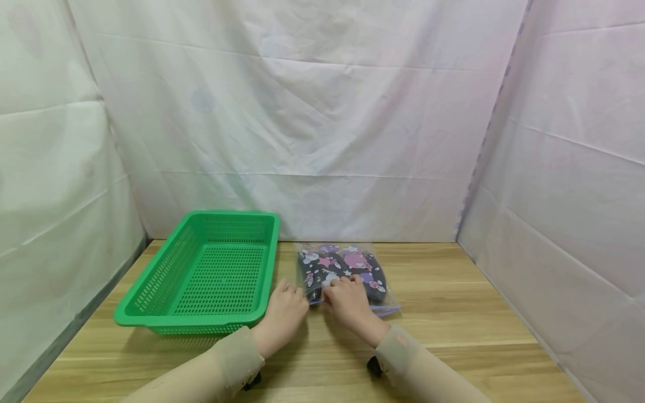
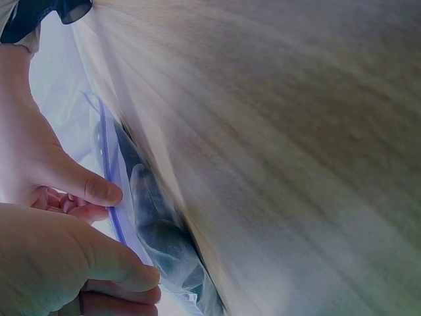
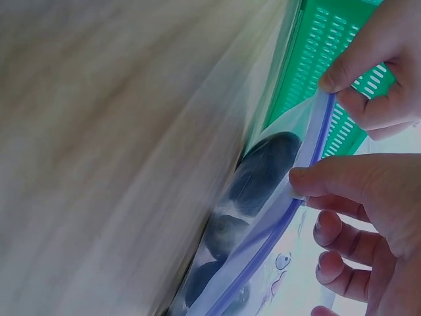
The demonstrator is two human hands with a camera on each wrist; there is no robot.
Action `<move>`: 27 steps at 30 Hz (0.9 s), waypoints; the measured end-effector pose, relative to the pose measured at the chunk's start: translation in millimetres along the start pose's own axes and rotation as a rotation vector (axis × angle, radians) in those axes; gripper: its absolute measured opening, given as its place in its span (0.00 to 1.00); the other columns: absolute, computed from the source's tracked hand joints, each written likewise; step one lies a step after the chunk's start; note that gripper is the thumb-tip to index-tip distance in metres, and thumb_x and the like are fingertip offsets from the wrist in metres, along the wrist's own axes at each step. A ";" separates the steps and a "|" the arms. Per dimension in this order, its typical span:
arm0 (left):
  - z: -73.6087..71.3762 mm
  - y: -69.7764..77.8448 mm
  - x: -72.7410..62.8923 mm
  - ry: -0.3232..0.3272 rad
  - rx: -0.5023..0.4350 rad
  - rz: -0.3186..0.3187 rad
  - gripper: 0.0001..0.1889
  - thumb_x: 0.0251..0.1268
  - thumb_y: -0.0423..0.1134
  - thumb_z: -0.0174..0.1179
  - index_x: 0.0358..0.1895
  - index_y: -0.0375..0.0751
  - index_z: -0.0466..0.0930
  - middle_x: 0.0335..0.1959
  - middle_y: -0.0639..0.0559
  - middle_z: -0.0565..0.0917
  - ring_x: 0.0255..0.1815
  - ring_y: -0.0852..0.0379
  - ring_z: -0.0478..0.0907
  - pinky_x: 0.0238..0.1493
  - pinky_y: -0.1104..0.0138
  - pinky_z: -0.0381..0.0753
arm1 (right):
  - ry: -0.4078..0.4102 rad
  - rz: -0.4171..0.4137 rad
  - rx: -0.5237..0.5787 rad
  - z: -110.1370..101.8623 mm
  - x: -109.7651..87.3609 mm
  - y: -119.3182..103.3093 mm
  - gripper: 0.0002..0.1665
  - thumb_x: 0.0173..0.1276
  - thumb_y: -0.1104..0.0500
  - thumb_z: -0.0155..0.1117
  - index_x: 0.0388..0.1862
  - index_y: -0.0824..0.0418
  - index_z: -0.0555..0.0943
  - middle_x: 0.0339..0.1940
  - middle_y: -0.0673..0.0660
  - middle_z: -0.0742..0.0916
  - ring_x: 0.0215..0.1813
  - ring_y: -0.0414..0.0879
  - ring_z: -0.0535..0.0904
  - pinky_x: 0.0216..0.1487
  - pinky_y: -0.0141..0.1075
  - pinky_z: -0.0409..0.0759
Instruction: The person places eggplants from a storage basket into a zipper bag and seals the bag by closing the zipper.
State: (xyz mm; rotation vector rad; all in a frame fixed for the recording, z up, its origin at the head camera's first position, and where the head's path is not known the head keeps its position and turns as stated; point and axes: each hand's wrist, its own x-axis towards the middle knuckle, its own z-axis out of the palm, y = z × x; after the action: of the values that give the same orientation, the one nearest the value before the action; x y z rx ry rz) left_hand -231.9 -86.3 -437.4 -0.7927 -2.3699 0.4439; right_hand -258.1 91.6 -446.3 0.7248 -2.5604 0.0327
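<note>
A clear zip bag (image 1: 379, 254) printed with pink, purple and white cartoon figures lies near the back of the table, dark folded or rolled contents inside it. Its purple zip strip (image 3: 260, 253) runs along the edge facing me. My left hand (image 1: 286, 309) pinches the strip's left corner between thumb and fingers. Just to its right, my right hand (image 1: 347, 300) pinches the same edge, thumb on the near side. The right wrist view shows the dark contents (image 3: 266, 168) through the plastic beneath the strip, with my other right fingers spread loosely.
To the left stands a green perforated plastic basket (image 1: 274, 252), close to my left hand and forearm. White cloth sheets (image 1: 302, 123) hang behind and at both sides of the wooden table (image 1: 453, 313).
</note>
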 end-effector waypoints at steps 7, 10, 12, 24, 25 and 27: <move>-1.0 -0.7 0.0 0.014 0.004 0.002 0.06 0.47 0.36 0.66 0.17 0.46 0.81 0.19 0.53 0.74 0.22 0.54 0.71 0.38 0.59 0.64 | -0.011 0.010 -0.001 -2.1 -1.4 2.1 0.10 0.50 0.52 0.77 0.20 0.47 0.82 0.21 0.44 0.78 0.28 0.43 0.75 0.42 0.45 0.69; -1.0 -0.6 -0.4 0.021 0.008 0.004 0.06 0.47 0.35 0.66 0.17 0.46 0.81 0.18 0.53 0.74 0.22 0.54 0.71 0.39 0.59 0.65 | -0.019 0.013 -0.004 -3.3 -2.3 2.3 0.10 0.50 0.52 0.77 0.20 0.47 0.81 0.21 0.44 0.78 0.28 0.43 0.75 0.43 0.45 0.69; -1.6 -0.4 -0.6 0.015 0.013 0.005 0.06 0.47 0.36 0.66 0.17 0.46 0.81 0.18 0.53 0.73 0.22 0.55 0.71 0.39 0.59 0.65 | -0.023 0.012 -0.006 -4.2 -3.0 2.3 0.11 0.50 0.52 0.78 0.20 0.47 0.81 0.21 0.44 0.79 0.28 0.43 0.75 0.43 0.45 0.69; -1.0 -0.2 -0.2 0.022 0.018 0.000 0.06 0.46 0.34 0.66 0.17 0.46 0.81 0.18 0.53 0.73 0.22 0.55 0.72 0.40 0.59 0.66 | -0.040 0.032 -0.002 -3.1 -6.8 13.8 0.12 0.48 0.51 0.78 0.19 0.47 0.80 0.22 0.43 0.80 0.28 0.43 0.75 0.43 0.46 0.69; -1.1 -0.4 -0.3 0.025 0.020 -0.001 0.06 0.46 0.34 0.66 0.17 0.46 0.81 0.18 0.53 0.73 0.22 0.55 0.72 0.40 0.59 0.66 | -0.043 0.033 -0.002 -2.8 -7.1 15.0 0.13 0.48 0.51 0.78 0.19 0.47 0.79 0.22 0.43 0.80 0.28 0.43 0.75 0.44 0.46 0.69; -0.9 -0.4 -0.7 0.031 0.024 -0.003 0.07 0.46 0.34 0.66 0.16 0.46 0.80 0.17 0.53 0.73 0.22 0.55 0.71 0.39 0.59 0.66 | -0.045 0.033 -0.004 -2.8 -8.1 17.0 0.14 0.48 0.51 0.78 0.18 0.47 0.78 0.23 0.43 0.80 0.29 0.43 0.75 0.45 0.47 0.69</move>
State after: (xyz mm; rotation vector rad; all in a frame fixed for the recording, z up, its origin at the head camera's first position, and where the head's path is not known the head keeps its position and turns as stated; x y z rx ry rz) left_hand -231.1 -86.9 -436.8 -0.7800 -2.3329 0.4554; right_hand -259.2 110.6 -445.7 0.6894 -2.6148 0.0225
